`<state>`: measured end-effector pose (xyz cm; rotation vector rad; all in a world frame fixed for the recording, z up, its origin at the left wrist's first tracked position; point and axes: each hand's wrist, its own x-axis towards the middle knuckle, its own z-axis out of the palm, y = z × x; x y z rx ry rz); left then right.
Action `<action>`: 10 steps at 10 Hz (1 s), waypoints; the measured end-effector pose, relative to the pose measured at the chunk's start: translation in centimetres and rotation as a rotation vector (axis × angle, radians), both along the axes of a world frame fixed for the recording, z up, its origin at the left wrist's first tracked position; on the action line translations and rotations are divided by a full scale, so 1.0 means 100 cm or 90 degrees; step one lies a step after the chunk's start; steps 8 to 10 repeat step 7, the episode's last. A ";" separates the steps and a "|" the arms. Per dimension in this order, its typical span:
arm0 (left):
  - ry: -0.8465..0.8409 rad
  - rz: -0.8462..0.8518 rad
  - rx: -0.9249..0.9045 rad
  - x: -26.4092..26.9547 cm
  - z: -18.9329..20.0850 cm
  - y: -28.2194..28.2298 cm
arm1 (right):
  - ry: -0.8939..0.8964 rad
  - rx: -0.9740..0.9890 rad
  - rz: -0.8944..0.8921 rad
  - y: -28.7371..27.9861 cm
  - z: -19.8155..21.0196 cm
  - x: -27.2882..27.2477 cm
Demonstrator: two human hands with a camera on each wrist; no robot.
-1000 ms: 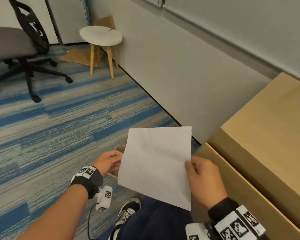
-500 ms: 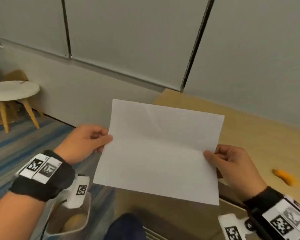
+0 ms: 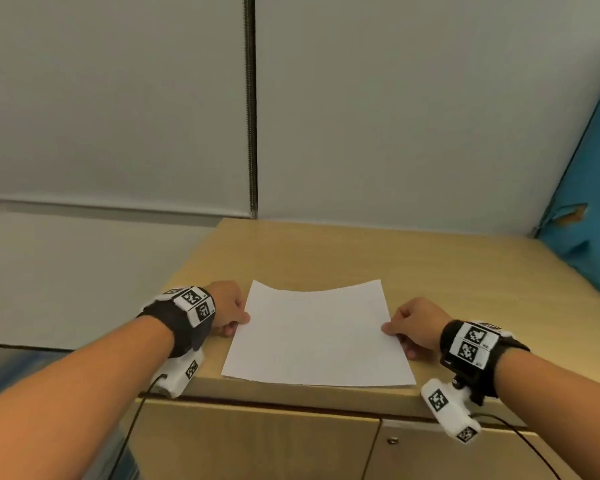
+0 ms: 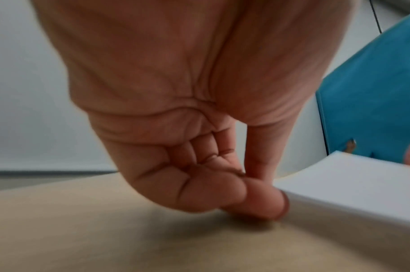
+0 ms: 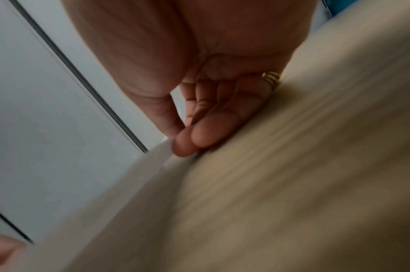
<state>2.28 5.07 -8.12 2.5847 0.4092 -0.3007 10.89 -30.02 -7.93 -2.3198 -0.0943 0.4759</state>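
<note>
From the head view, we saw the sheet of paper (image 3: pixel 317 336) lying on the desk (image 3: pixel 430 271), close to its near edge and square to us. Its far edge bowed up a little. Our left hand (image 3: pixel 227 308) held the sheet's left edge and our right hand (image 3: pixel 416 322) its right edge, both with curled fingers. A blue panel (image 3: pixel 589 209) leaned at the far right, well apart from the sheet.

At the left wrist, the left hand (image 4: pixel 175 110) pinched the paper (image 4: pixel 362 184), thumb on top and curled fingers against the desk (image 4: pixel 82 230). The edge there was lifted just off the wood.

At the right wrist, though blurred, the right hand (image 5: pixel 210 92) pinched the paper (image 5: pixel 94 211) the same way, its knuckles resting on the desk (image 5: pixel 292 184).

We judged the laying-down nearly done: the sheet was in place and mostly flat. The side edges had not yet been let go. It showed no crease, so any folding or smoothing was all still to do.
</note>
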 end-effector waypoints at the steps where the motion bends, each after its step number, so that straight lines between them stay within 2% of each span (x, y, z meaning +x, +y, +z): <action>1: 0.047 -0.020 0.034 0.018 0.001 -0.002 | -0.008 -0.030 0.017 -0.001 -0.002 0.008; 2: 0.112 -0.041 0.041 0.031 0.005 -0.002 | -0.007 -0.094 0.081 -0.002 -0.001 0.012; 5: 0.306 -0.041 -0.016 0.044 0.011 0.003 | 0.073 -0.185 0.186 -0.004 0.006 0.029; 6: 0.316 -0.077 -0.054 0.049 0.009 0.012 | 0.113 -0.195 0.243 -0.005 0.010 0.036; 7: 0.266 -0.110 -0.157 0.047 0.013 0.025 | 0.105 -0.111 0.250 -0.009 0.039 0.047; 10: 0.266 -0.110 -0.157 0.047 0.013 0.025 | 0.105 -0.111 0.250 -0.009 0.039 0.047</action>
